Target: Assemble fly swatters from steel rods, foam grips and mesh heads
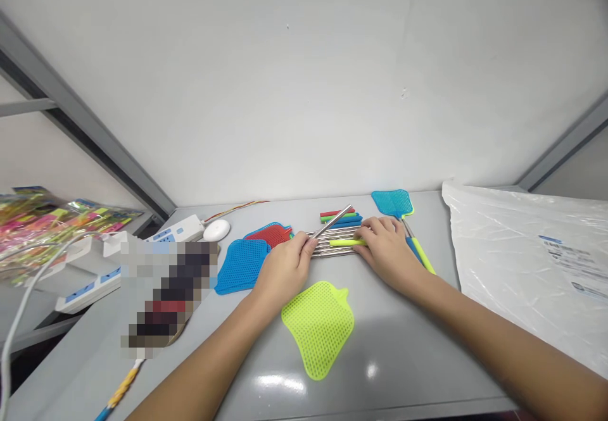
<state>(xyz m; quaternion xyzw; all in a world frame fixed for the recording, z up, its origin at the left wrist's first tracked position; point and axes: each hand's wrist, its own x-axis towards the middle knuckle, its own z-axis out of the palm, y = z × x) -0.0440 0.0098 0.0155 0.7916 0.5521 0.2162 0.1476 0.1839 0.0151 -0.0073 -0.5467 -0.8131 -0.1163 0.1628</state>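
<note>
A shiny metal rod [334, 220] slants up and to the right from my left hand [287, 266], whose thumb and fingers are closed on it. My right hand [387, 250] has its fingers curled around the end of a yellow-green handle tube [346, 242]. Beneath that tube lies a bunch of metal rods [325, 250], partly hidden by both hands. Behind them are red, green and blue handle tubes [342, 219]. Nearest to me lies a yellow-green fly swatter head [320, 329]. Blue swatter heads [241, 268] and a red swatter head [270, 236] overlap beside my left hand.
A fly swatter with a teal head [393, 203] lies behind my right hand. White plastic packaging [517, 269] covers the table's right side. To the left are a power strip [178, 231], a round white device [216, 230], a blurred-out object [171, 297] and colourful packets [61, 231].
</note>
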